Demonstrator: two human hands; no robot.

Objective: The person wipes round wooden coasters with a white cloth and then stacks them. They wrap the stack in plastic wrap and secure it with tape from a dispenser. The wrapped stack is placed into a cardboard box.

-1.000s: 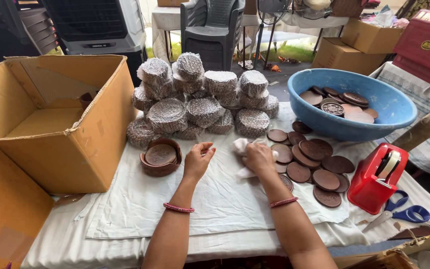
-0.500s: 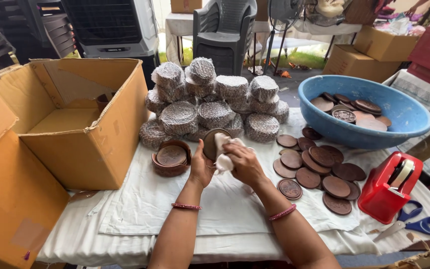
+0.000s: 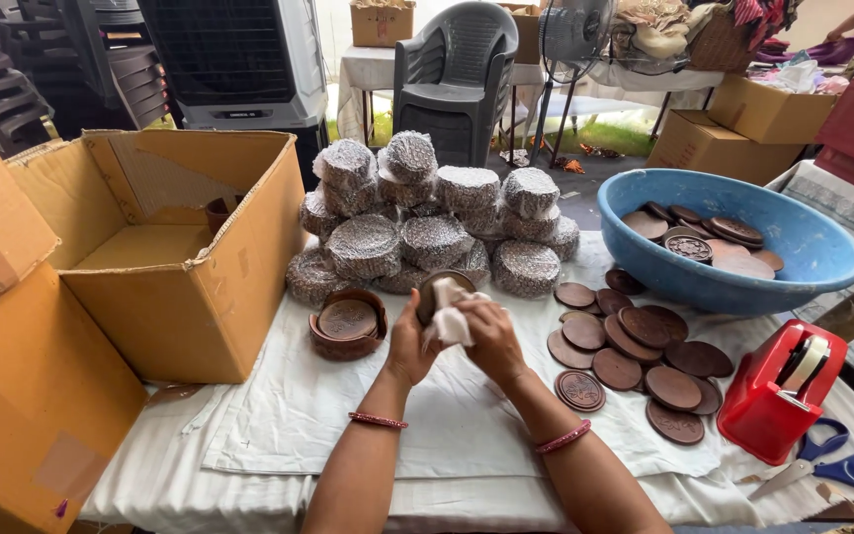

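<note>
Brown wooden coaster [image 3: 439, 288] gripped upright by left hand [image 3: 409, 341] above the white tablecloth [image 3: 279, 435], rubbed with white cloth [image 3: 454, 318] pinched in right hand [image 3: 491, 336]; probably slipping onto loose coasters [image 3: 635, 356] if grip weakens.

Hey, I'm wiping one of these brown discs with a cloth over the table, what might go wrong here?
1. The brown disc is held above the table only between the left hand and the right hand with the white cloth; it might slip and drop.
2. The loose discs overlap close to the right forearm; a sweep might scatter them.
3. The wrapped bundles are piled high just behind; a bump might topple some.
</note>
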